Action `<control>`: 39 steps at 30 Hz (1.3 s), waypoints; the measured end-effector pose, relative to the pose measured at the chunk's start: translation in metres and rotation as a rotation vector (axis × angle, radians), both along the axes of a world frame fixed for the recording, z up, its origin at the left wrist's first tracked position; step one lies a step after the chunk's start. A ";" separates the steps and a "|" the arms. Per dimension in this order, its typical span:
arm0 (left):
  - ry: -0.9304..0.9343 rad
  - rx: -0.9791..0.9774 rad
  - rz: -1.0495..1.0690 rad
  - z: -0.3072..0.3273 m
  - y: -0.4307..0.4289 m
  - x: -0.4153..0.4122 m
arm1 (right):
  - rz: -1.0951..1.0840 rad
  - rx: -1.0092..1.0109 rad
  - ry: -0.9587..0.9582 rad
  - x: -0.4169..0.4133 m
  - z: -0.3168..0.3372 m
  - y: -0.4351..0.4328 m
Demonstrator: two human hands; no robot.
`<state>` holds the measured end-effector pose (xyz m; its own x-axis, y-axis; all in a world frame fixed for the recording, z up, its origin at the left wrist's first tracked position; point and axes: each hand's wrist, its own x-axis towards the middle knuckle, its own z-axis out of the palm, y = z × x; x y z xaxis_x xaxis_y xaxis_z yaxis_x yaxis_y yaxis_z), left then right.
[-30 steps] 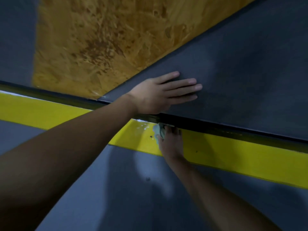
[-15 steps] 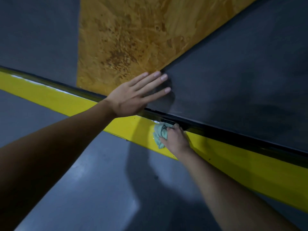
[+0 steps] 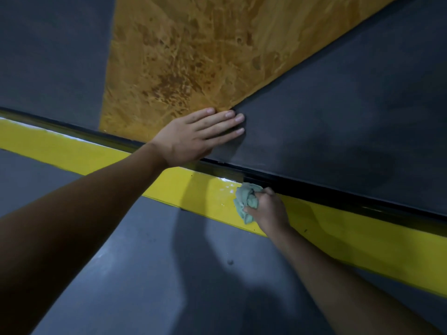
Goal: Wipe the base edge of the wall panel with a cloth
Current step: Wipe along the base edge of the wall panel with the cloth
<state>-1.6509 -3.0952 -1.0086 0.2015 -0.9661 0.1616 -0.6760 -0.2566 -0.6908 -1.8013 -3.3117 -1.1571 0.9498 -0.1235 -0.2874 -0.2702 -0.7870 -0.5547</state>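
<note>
Base edge (image 3: 314, 193): right hand (image 3: 268, 210), cloth (image 3: 246, 201) slid rightward.

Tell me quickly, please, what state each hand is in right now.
Left hand: open, fingers straight, flat on the dark wall panel.
Right hand: gripping the green cloth at the panel's black base edge.

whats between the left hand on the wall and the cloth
In the head view, only the black base edge and a bit of the yellow stripe separate the left hand from the cloth.
</note>
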 end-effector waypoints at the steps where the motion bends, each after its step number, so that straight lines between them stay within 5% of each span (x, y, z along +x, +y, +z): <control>1: 0.002 -0.007 -0.005 -0.001 0.000 0.000 | 0.015 -0.005 0.001 0.004 0.000 0.007; 15: 0.019 -0.503 0.356 0.023 0.027 0.006 | 0.110 -0.037 -0.117 0.021 -0.006 0.046; 23: 0.008 -0.529 0.323 0.011 0.032 0.023 | 0.327 0.137 -0.012 0.029 -0.014 0.012; 32: -0.006 -0.555 0.270 0.004 0.036 0.036 | 0.298 -0.155 -0.086 0.054 -0.007 0.090; 39: -0.011 -0.549 0.244 0.006 0.036 0.033 | 0.305 -0.176 -0.029 0.071 0.009 0.119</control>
<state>-1.6181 -3.0596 -1.0024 0.4022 -0.6666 0.6276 -0.5460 -0.7249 -0.4200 -1.7299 -3.1926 -1.1486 0.9579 0.1222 -0.2598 0.0061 -0.9134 -0.4070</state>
